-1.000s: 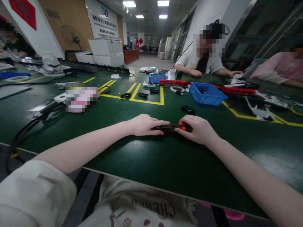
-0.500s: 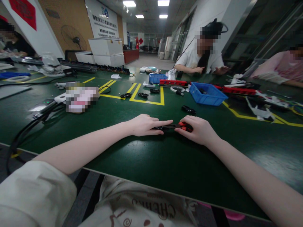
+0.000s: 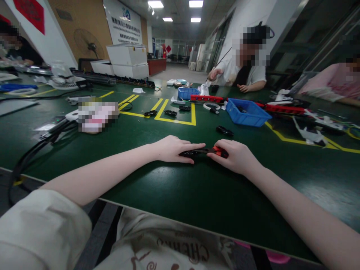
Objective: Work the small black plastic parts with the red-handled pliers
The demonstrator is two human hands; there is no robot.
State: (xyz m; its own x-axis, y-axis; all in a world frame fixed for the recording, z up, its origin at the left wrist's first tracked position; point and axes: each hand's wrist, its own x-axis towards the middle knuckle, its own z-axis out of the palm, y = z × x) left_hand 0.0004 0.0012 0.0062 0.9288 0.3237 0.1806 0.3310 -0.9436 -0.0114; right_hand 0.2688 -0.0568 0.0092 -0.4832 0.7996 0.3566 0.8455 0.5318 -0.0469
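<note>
Just above the green table, my right hand (image 3: 234, 155) is closed round the red and black handles of a small pair of pliers (image 3: 218, 150). The dark jaws point left, toward my left hand (image 3: 171, 150). Between the thumb and fingers of that hand lies a small black bundle (image 3: 192, 153), which looks like a folded cable. My left index finger stretches over it, and the tool's tip meets or overlaps its right end; exact contact is too small to tell. Another black bundle (image 3: 224, 130) lies just beyond my right hand.
Several similar black bundles (image 3: 170, 113) lie near the yellow tape marks. A blue bin (image 3: 247, 114) stands back right, beside a red strip (image 3: 206, 98). At left are a pink phone-like object (image 3: 98, 116) and black cables (image 3: 33, 150). A co-worker (image 3: 250, 67) sits opposite.
My hands, the pliers and the black bundle stay almost in place. The thumb of my left hand has dropped slightly. Across the table, the co-worker's hands have moved, one now raised. The view has shifted slightly.
</note>
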